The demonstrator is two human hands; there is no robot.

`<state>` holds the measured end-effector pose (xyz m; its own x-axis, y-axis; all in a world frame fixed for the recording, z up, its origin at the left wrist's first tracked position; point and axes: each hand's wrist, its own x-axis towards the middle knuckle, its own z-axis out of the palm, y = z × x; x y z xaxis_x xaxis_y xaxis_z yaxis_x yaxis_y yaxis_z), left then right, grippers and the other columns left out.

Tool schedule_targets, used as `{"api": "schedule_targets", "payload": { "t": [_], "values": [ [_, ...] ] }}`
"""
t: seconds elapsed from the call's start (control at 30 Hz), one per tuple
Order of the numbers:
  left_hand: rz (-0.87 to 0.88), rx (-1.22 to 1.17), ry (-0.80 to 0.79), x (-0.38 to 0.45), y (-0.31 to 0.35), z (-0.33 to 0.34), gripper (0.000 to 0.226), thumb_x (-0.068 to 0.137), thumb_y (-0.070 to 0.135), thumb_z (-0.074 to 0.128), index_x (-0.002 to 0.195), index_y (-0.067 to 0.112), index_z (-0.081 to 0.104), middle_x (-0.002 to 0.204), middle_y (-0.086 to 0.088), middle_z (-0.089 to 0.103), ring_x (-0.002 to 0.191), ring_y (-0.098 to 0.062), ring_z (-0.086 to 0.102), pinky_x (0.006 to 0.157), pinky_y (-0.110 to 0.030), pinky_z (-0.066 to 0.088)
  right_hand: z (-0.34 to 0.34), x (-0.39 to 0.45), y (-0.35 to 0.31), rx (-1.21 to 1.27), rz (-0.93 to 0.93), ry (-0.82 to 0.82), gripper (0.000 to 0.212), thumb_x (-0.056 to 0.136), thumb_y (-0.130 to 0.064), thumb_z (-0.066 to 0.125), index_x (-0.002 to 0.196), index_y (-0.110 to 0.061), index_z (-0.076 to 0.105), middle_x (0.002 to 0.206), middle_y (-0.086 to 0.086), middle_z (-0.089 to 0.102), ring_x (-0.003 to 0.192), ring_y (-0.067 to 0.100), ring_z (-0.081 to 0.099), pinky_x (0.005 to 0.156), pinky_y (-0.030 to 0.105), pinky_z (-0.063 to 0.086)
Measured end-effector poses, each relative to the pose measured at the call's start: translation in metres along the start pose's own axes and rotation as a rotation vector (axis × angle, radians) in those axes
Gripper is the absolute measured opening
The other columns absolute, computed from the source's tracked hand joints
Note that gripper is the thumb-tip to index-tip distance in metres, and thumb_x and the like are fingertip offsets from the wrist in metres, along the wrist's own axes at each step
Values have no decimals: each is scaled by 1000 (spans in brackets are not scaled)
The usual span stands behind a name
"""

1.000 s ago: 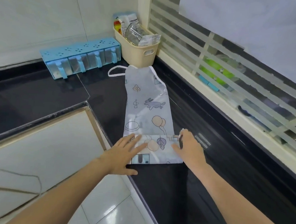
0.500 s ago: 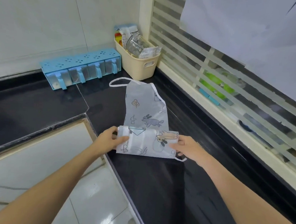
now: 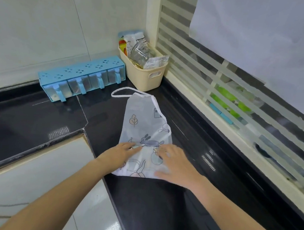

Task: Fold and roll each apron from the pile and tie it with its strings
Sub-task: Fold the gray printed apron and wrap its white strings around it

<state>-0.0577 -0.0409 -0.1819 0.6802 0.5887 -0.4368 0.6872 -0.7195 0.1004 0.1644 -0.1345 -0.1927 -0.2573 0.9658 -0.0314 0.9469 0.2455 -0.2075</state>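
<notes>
The black bench (image 3: 150, 209) fills most of the view, wrapping around a corner, with a slatted window (image 3: 220, 87) running along the side beyond the right hand and white paper sheets (image 3: 259, 29) hanging over the upper part of it. Past both hands, up against the tiled wall, there's a long blue spice rack (image 3: 82, 75) with little clear drawers, and just to the right of it a cream basket (image 3: 144, 75) stuffed with packets and a glass jar, tucked into the corner. The apron (image 3: 143, 125) is laid out on the bench right in front of the person, pale fabric printed with a leaf, a rabbit and other little cartoons, the near end folded or rolled up into a thicker band and the narrow bib end pointing away toward the basket. Its white neck loop (image 3: 124, 92) lies flat on the bench at the far end, just short of the basket. The left hand (image 3: 118, 154) is flat on the near left part of the apron, fingers straight and pressing down, holding nothing. The right hand (image 3: 176, 162) is the same deal on the near right part, fingers spread and flat on the fabric, so neither grip is closed around anything, just palms pressing the rolled end down.
</notes>
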Motion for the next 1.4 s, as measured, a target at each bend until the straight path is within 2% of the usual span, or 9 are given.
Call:
{"api": "schedule_targets", "payload": {
  "t": [0.2,0.4,0.5,0.67,0.87,1.07,1.17,1.23,1.4],
  "values": [
    [-190,-822,-7,5,-17,-15,41,93,29,48,133,25,54,142,8,46,130,-11,43,109,-19,26,-11,17,4,13,-50,-308,66,77,-30,59,137,-13,37,143,0,34,132,19,31,112,33,22],
    [-194,-1589,-46,0,-40,-29,72,72,73,54,118,19,65,119,7,66,115,-10,58,105,-30,38,-54,56,15,633,417,-466,9,86,-28,55,83,-25,63,76,2,53,71,16,48,68,26,38],
    [-188,-1522,-56,-1,-49,-31,85,49,76,72,118,27,62,115,9,68,108,-6,62,89,-23,48,-58,66,21,899,618,-532,23,85,-22,59,105,-12,65,87,6,66,80,18,64,72,27,51],
    [-418,-1001,49,25,-55,-26,39,91,45,54,86,7,48,83,-9,59,77,-24,60,75,-38,54,-33,69,21,1025,909,-271,49,77,-32,76,114,-3,59,104,10,69,89,22,69,72,41,59],
    [271,143,529,50,-61,-33,59,76,30,71,130,19,49,132,-7,50,113,-28,55,86,-38,49,-19,75,-8,-256,408,199,45,81,-44,62,109,-10,53,114,9,47,98,28,57,76,37,52],
    [431,162,-163,53,-69,-29,102,85,48,58,149,15,-14,154,1,-21,142,-21,-22,114,-32,-12,-21,86,-42,-125,238,-527,79,78,-37,67,140,-10,26,141,7,27,126,31,32,103,45,35],
    [410,-95,-200,54,-70,-48,82,79,30,63,149,23,20,152,1,26,142,-24,21,113,-33,25,-36,95,-41,91,307,-491,57,78,-26,61,130,-13,41,125,4,44,112,26,46,90,39,44],
    [321,-371,-216,58,-72,-62,38,78,26,62,114,33,52,109,9,56,107,-20,54,79,-25,45,-55,103,-34,289,402,-489,23,81,-27,59,102,-17,54,99,1,52,89,21,51,73,30,42],
    [138,-872,-313,76,-87,-82,36,80,34,67,112,20,58,107,0,62,99,-17,62,75,-27,55,-73,119,-2,580,551,-673,16,71,-42,51,83,-31,52,91,-7,55,87,17,54,82,33,45]
  ]
}}
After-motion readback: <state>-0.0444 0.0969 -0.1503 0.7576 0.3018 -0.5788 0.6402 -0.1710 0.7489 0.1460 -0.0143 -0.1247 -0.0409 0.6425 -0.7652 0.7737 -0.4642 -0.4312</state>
